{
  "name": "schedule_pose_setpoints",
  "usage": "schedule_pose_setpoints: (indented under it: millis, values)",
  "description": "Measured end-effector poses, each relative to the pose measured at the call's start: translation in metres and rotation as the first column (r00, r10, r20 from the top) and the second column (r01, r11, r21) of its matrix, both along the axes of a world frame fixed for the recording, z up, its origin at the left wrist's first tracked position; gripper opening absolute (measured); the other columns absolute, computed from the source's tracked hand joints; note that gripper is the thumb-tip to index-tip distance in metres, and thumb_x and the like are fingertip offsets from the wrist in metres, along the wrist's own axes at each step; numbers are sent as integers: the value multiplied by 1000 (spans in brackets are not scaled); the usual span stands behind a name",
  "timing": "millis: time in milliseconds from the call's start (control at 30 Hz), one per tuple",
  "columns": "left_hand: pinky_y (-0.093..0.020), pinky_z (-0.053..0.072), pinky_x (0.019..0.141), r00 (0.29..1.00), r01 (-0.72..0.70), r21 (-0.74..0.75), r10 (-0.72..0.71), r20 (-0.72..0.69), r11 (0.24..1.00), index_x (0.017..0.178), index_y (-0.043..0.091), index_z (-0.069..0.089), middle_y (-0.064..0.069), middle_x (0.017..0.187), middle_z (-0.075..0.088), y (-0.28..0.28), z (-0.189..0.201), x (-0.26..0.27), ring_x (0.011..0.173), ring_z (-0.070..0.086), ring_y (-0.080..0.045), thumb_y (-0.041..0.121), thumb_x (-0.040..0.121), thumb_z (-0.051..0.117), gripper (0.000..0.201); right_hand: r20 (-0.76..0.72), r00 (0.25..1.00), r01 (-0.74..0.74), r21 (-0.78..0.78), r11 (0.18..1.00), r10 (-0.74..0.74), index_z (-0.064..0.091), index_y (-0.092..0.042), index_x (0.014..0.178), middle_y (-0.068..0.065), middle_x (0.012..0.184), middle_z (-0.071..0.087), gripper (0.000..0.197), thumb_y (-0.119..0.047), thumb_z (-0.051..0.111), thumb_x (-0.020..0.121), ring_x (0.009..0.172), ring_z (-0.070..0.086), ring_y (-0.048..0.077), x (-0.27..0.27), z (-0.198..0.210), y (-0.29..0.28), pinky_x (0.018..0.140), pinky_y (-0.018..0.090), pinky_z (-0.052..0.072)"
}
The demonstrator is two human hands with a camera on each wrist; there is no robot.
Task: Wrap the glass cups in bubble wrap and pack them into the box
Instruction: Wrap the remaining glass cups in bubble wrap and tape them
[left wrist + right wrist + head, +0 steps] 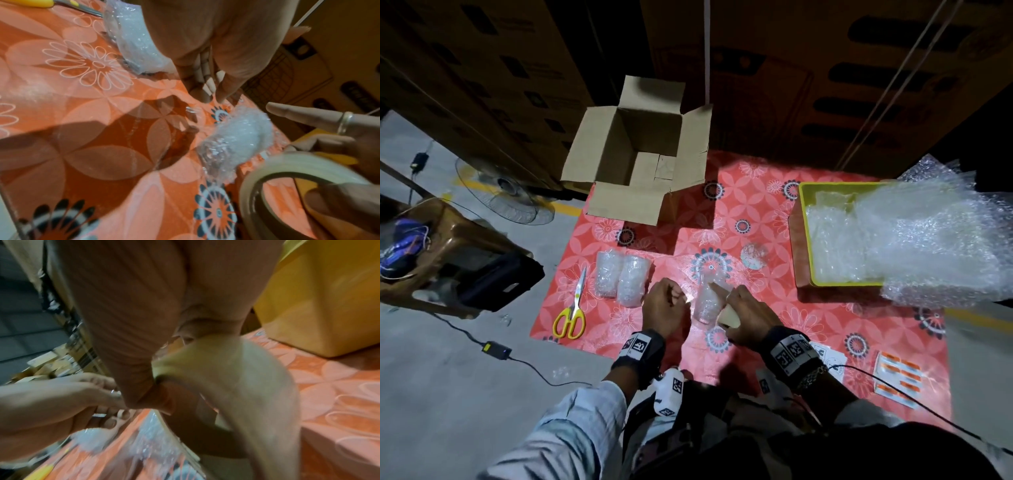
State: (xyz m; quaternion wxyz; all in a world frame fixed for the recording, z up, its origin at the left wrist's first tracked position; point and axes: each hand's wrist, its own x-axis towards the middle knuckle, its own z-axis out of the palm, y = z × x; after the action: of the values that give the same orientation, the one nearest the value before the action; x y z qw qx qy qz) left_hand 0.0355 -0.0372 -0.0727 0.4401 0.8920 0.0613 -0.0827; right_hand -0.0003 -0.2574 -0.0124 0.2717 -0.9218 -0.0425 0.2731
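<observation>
- Lying on its side on the red flowered tablecloth [808, 329] between both hands: a glass cup rolled in clear bubble wrap [707, 303].
- Right hand [751, 318] gripping a roll of clear packing tape [729, 317], thumb through the core, forefinger held out straight above the cup.
- Left hand [666, 306] just left of the cup, fingers curled in with tips together; what they pinch cannot be told.
- Two more bubble-wrapped cups [619, 279] side by side beside yellow-handled scissors [573, 308].
- Open brown cardboard box [635, 150] at the far edge.
</observation>
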Motion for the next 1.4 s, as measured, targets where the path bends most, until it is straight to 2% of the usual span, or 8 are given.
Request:
schedule_pose_setpoints:
  millis: [200, 300, 400, 600, 867, 1033, 1167, 1400]
  values:
    - [-33, 55, 83, 928, 194, -278, -268, -259, 941, 91, 23, 73, 1, 89, 75, -2, 50, -2, 81, 68, -13, 23, 90, 73, 1, 98, 952, 269, 193, 944, -291, 13, -45, 159, -8, 119, 45, 108, -38, 83, 78, 103, 50, 11, -24, 31, -13, 85, 26, 45]
    - [-31, 55, 94, 806, 227, -575, -483, -342, 786, 117, 19, 73, -7, 117, 75, -4, 81, -1, 109, 71, -23, 33, 100, 66, 23, 109, 846, 411, 490, 769, -522, 42, -44, 147, -5, 111, 57, 96, -42, 88, 63, 99, 61, 16, -44, 48, -8, 83, 29, 54]
    - [-34, 59, 86, 725, 78, -771, -567, -391, 632, 128, 15, 66, -9, 115, 74, -8, 111, -1, 102, 72, -23, 37, 96, 62, 39, 62, 756, 443, 683, 580, -651, 57, -36, 130, -4, 106, 64, 84, -32, 94, 56, 98, 65, 18, -55, 62, 10, 84, 37, 57]
    - [-49, 62, 83, 695, 28, -836, -612, -377, 547, 122, 21, 68, -17, 123, 67, 5, 125, 10, 111, 67, -33, 38, 96, 66, 31, 4, 675, 430, 810, 398, -738, 62, -20, 125, -4, 107, 68, 76, -13, 99, 59, 101, 66, 19, -57, 78, 40, 88, 35, 57]
    - [-37, 56, 83, 686, 267, -851, -710, -161, 452, 130, 16, 61, -13, 132, 59, 32, 116, 18, 105, 66, -20, 34, 95, 71, 41, -335, 525, 558, 829, 20, -782, 65, 3, 92, 9, 74, 69, 13, -7, 73, 89, 62, 62, 14, -62, 94, 73, 58, 24, 50]
    - [-38, 57, 84, 634, 322, -856, -764, -122, 404, 128, 20, 63, -7, 125, 62, 39, 111, 26, 104, 64, -18, 48, 89, 76, 50, -454, 517, 575, 813, -99, -726, 64, 8, 100, 15, 79, 71, 20, -8, 66, 88, 66, 66, 18, -72, 101, 87, 59, 27, 55]
    - [-44, 53, 81, 617, 287, -860, -768, -171, 422, 128, 24, 64, -7, 121, 61, 40, 112, 27, 96, 62, -21, 65, 79, 78, 65, -461, 541, 570, 816, -97, -703, 66, 7, 111, 18, 94, 73, 25, -6, 64, 90, 81, 69, 22, -81, 106, 88, 68, 30, 58]
    - [-43, 57, 80, 618, 230, -855, -748, -241, 465, 127, 25, 66, -13, 121, 61, 33, 123, 27, 99, 63, -24, 73, 73, 78, 73, -351, 648, 550, 830, 96, -676, 63, -2, 131, 21, 122, 71, 38, -13, 66, 95, 114, 67, 33, -86, 107, 72, 98, 43, 54]
